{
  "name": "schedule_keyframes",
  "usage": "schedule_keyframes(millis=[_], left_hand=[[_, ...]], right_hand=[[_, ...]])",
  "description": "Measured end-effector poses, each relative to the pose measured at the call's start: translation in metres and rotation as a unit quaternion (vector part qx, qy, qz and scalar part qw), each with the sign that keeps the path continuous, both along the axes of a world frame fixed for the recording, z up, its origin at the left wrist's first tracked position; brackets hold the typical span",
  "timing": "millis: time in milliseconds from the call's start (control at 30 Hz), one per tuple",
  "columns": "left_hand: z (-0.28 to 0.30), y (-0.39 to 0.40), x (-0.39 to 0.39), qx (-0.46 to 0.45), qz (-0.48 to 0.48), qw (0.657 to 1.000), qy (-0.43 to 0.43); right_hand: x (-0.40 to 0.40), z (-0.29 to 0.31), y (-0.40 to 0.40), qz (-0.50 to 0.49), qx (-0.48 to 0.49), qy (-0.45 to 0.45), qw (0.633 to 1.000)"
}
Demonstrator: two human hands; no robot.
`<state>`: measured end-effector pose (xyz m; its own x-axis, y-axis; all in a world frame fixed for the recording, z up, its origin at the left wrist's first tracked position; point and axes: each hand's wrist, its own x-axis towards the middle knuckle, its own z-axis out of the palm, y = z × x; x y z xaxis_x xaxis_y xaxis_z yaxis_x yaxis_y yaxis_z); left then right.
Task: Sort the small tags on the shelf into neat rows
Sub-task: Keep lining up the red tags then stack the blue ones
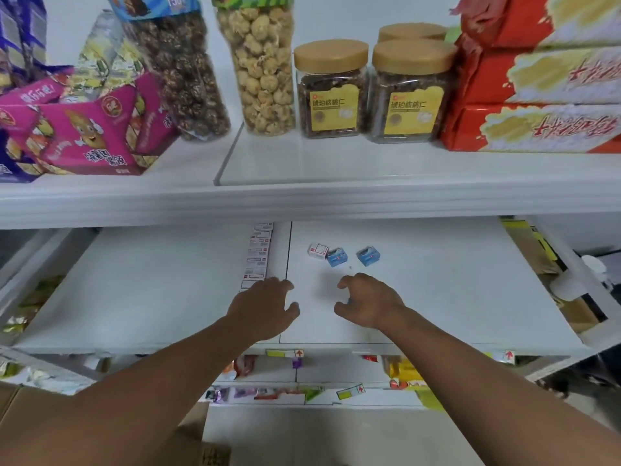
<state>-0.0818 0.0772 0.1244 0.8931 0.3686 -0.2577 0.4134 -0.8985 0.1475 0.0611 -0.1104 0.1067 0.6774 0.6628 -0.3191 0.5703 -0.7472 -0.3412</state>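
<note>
On the white middle shelf [437,297] a column of white price tags [257,255] runs from the back toward the front, just left of the shelf seam. My left hand [262,306] lies flat on the shelf with its fingertips at the column's near end. Right of the seam sit a small white box [318,251] and two small blue boxes [336,257] [368,255] in a loose row. My right hand [366,302] hovers in front of them with curled fingers; a bit of blue shows by its thumb, too small to identify.
The upper shelf [302,196] overhangs the back, carrying popcorn jars [265,68], walnut jars [331,92], a pink carton [87,129] and red boxes [537,79]. Lower shelves with snack packets [400,369] and edge labels lie below. A cardboard box [188,438] stands at the bottom left.
</note>
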Motion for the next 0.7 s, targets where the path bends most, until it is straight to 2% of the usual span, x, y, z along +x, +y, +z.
schedule_keyframes(millis=[167, 467, 700], left_hand=[[-0.005, -0.019, 0.004, -0.008, -0.039, 0.999, -0.017], [-0.036, -0.053, -0.021, -0.031, -0.104, 0.994, 0.007], [-0.031, -0.083, -0.031, -0.025, -0.121, 0.992, 0.011]], right_hand=[[-0.013, 0.006, -0.032, -0.038, -0.014, -0.021, 0.999], [-0.071, 0.005, -0.087, -0.093, -0.055, -0.022, 0.994], [-0.096, 0.013, -0.119, -0.113, -0.060, -0.024, 0.992]])
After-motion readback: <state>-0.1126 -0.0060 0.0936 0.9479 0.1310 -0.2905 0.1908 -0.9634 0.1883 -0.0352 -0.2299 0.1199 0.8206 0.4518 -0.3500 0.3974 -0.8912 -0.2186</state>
